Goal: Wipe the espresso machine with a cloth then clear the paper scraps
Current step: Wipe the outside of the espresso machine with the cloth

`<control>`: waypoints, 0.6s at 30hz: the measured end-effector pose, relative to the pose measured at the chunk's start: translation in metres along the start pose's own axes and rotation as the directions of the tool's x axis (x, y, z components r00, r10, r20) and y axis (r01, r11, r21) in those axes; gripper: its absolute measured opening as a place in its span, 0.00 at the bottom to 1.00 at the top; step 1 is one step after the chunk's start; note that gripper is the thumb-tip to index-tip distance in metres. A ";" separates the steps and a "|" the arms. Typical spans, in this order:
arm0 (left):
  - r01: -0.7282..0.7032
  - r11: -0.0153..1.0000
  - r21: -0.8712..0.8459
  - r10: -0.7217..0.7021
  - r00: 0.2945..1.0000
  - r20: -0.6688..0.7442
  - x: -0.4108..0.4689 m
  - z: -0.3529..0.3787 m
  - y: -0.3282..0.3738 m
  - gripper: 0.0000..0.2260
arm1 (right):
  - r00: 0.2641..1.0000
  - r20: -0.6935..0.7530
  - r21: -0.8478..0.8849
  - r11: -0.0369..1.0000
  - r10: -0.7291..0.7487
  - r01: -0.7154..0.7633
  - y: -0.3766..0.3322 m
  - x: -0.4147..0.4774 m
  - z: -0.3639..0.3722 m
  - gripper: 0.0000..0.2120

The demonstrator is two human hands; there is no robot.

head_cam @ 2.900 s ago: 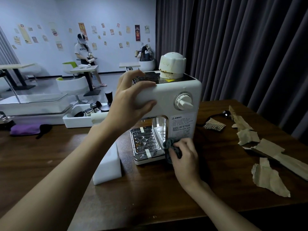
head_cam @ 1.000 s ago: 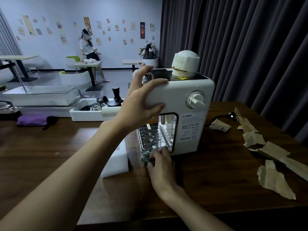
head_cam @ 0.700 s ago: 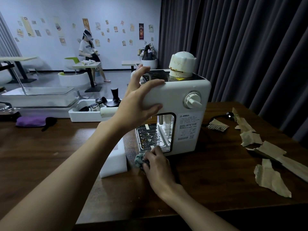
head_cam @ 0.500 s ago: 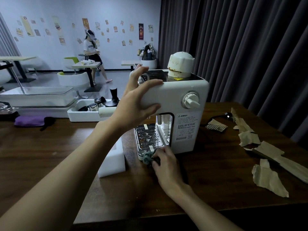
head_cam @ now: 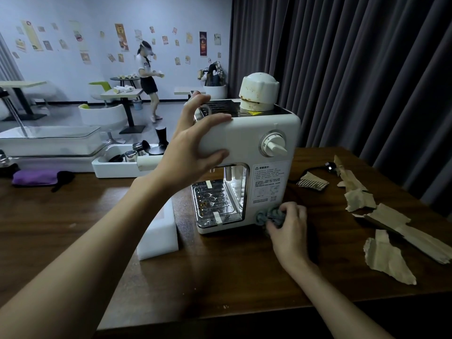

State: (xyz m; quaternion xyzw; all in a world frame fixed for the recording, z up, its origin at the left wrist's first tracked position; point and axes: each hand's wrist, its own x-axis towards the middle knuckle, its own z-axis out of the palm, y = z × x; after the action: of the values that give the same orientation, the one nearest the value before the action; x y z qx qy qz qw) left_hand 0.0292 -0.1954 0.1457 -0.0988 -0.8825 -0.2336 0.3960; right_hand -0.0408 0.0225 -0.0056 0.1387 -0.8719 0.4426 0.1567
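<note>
Left hand (head_cam: pixel 193 152) clamps the espresso machine (head_cam: pixel 247 165) top; right hand (head_cam: pixel 289 223) fingers grip the cloth (head_cam: pixel 269 215) at its 5 o'clock corner: advise firm, overlapping strokes.

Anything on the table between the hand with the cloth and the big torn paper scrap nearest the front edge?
No. The head view shows bare wood between the right hand with the cloth and that paper scrap.

- The right hand (head_cam: pixel 288 228) is covering most of the cloth (head_cam: pixel 269 215).
- The left hand (head_cam: pixel 193 152) is hiding the machine (head_cam: pixel 247 140)'s upper left corner.
- The label (head_cam: pixel 267 184) text is reading too small.
</note>
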 end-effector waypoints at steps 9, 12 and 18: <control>-0.014 1.000 0.002 0.014 1.000 -0.001 0.000 0.002 -0.004 0.25 | 0.994 -0.084 0.089 0.994 0.064 -0.056 -0.015 -0.012 0.015 0.16; -0.013 1.000 0.005 0.013 1.000 -0.010 0.000 0.003 -0.005 0.24 | 0.997 -0.045 0.106 0.992 -0.065 0.070 -0.028 -0.022 0.025 0.15; -0.016 1.000 0.014 0.016 1.000 -0.001 0.000 0.002 -0.006 0.25 | 0.990 -0.132 0.126 0.990 -0.049 0.066 -0.016 -0.004 0.007 0.15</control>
State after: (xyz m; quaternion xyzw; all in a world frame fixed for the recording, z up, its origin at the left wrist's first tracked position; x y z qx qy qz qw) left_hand 0.0262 -0.1992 0.1425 -0.1031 -0.8830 -0.2242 0.3993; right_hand -0.0317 0.0076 0.0006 0.1449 -0.8249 0.5019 0.2162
